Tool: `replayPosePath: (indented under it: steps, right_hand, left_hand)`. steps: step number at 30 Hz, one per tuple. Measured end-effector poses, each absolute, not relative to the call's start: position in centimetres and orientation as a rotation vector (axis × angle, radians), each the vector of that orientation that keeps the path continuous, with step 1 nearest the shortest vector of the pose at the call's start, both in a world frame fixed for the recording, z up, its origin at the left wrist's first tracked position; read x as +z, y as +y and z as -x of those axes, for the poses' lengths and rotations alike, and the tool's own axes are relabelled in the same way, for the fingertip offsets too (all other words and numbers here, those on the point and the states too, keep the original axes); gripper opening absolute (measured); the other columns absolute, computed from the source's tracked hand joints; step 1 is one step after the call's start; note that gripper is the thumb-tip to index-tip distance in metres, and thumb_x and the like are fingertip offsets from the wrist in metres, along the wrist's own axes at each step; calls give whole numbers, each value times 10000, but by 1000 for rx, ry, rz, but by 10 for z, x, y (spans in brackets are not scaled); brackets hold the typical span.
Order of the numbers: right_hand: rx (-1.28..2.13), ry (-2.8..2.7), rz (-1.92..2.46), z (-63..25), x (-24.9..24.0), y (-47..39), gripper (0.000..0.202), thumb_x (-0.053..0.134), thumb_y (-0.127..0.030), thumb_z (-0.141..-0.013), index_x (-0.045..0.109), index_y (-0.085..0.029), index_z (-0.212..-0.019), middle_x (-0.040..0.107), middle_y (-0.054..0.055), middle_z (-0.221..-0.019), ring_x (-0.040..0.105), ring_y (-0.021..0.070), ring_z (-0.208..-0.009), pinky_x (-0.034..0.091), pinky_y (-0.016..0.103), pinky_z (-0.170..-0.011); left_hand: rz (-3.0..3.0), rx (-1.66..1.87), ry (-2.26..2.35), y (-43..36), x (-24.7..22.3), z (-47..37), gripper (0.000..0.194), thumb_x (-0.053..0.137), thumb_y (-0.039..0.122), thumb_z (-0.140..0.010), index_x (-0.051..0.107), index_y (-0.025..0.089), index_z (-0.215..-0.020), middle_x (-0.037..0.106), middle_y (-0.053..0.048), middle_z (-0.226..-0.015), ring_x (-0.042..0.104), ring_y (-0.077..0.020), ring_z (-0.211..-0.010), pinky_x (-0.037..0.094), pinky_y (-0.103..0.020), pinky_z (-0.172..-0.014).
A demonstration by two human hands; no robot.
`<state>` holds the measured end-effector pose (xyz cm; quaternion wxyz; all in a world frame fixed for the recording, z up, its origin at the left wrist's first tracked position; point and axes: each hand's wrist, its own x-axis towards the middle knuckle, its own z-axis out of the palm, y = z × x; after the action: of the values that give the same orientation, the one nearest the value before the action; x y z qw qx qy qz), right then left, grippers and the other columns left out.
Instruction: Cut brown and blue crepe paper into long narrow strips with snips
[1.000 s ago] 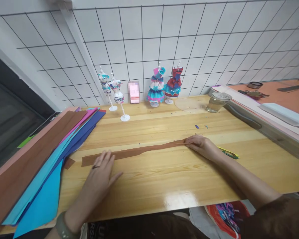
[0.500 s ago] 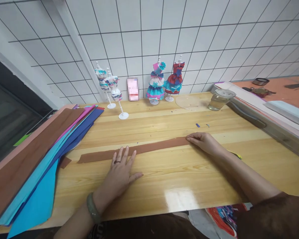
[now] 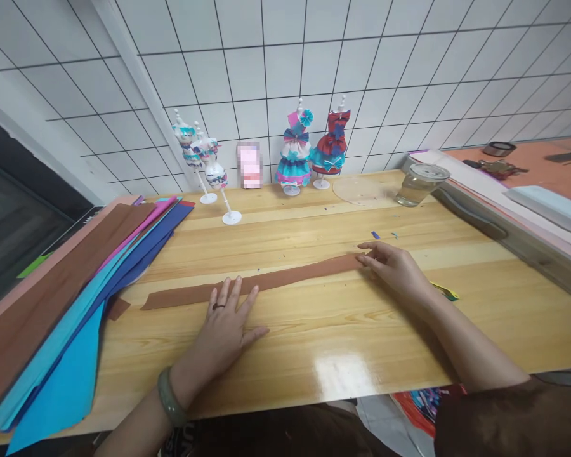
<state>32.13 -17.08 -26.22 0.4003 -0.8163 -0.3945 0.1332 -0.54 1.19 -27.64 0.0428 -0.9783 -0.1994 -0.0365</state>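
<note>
Head view: left hand [image 3: 223, 327], grip released, flat on brown strip [image 3: 295, 275]; right hand [image 3: 394, 266] at its right end, grip unclear. Near dark cloth [image 3: 247, 438]: partial lettering "UN".

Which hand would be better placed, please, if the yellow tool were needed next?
Probably the right hand: it is at the right end of the brown strip, near the yellow tool, while the left hand rests farther away.

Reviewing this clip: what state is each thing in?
Brown strip: unfolded lengthwise
Left hand: spread, fingers on strip
Right hand: at strip's end, grip unclear
Colored sheets: stacked
Dress forms: upright, clothed
Phone: upright, screen blurred
Cup: holding liquid
Yellow-green tool: lying down, partly hidden
</note>
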Motion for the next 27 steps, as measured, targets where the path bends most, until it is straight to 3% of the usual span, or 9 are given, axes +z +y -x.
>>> replayPosePath:
  steps: [6,10,16,21,27]
  right_hand:
    - [527,-922,1984,-318,-269,-171,568,567,-540,-729,532,-140,-1131,620,20,-593,569,149,-479,382,238,-421]
    - [386,-994,2105,-323,-276,-168,480,535,-512,-760,560,-152,-1076,623,14,-572,567,157,-499,423,269,-489]
    - [135,-1197,2347,-318,-271,-166,347,469,-398,-826,553,-202,-1099,683,39,-795,623,205,-737,454,314,-670]
    - [40,-1354,2445,-317,-275,-163,363,388,-351,-871,507,-182,-1170,673,91,-966,623,238,-871,459,336,-747]
    - [-129,-1528,2515,-321,-284,-166,399,358,-312,-889,455,-156,-1243,619,144,-1090,590,264,-964,467,363,-764]
  left_hand:
    - [3001,-117,-634,10,-274,3,706,302,651,-799,277,251,-1380,218,-164,-1443,156,-368,-1321,226,-561,-1004]
    - [3001,-67,-689,6,-269,-1,719,279,673,-789,347,230,-1352,261,-171,-1426,176,-377,-1314,224,-577,-1000]
    - [2967,73,-809,-4,-257,-13,787,253,699,-772,382,165,-1336,232,-164,-1442,168,-426,-1299,208,-628,-980]
    - [2987,125,-809,-6,-254,-16,735,268,705,-763,277,299,-1375,231,-157,-1443,153,-454,-1292,192,-666,-944]
    - [2992,123,-816,-5,-256,-15,705,270,701,-767,273,333,-1368,220,-154,-1447,125,-451,-1300,166,-666,-946]
